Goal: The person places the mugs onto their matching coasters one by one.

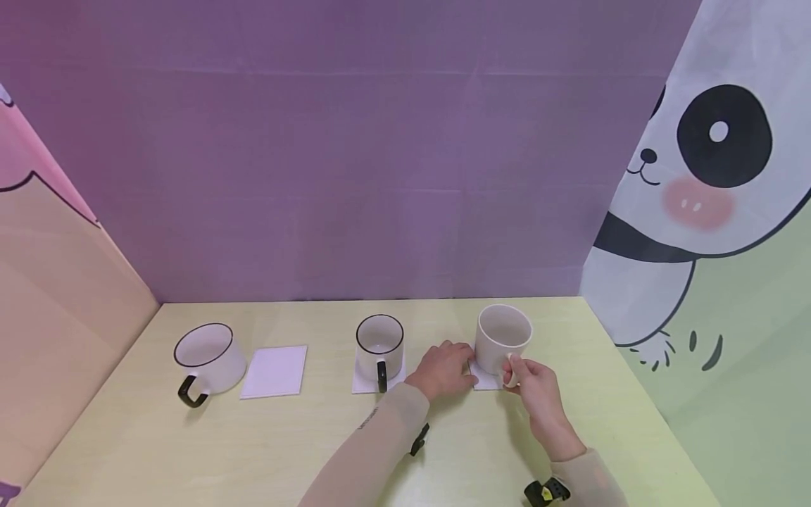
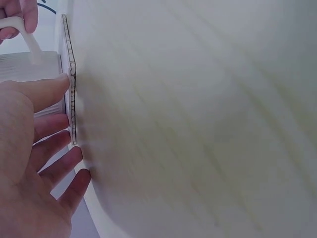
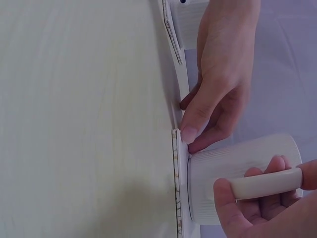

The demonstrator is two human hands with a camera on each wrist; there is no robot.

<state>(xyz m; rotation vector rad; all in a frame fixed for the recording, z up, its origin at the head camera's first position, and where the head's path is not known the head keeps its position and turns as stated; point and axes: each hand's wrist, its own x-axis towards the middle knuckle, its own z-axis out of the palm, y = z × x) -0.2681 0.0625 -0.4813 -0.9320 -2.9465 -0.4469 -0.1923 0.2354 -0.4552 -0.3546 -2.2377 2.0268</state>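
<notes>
A plain white mug (image 1: 500,341) stands over a square white coaster (image 1: 486,382) at the right of the table. My right hand (image 1: 538,398) grips the mug's handle (image 3: 267,183), fingers curled through it and thumb on top. To the mug's left, my left hand (image 1: 445,370) lies low at the tabletop with its fingers extended. In the left wrist view, the thumb and fingertips (image 2: 60,83) meet the coaster's edge and the other fingers are spread. The mug's base sits right at the coaster's top face in the right wrist view.
A black-rimmed white mug (image 1: 380,348) stands on another coaster (image 1: 364,384) mid-table. Farther left, a wider black-rimmed mug (image 1: 218,362) stands on the wooden table (image 1: 222,458) beside a bare coaster (image 1: 274,372). A purple cloth (image 1: 355,176) hangs behind, with printed cloths at both sides.
</notes>
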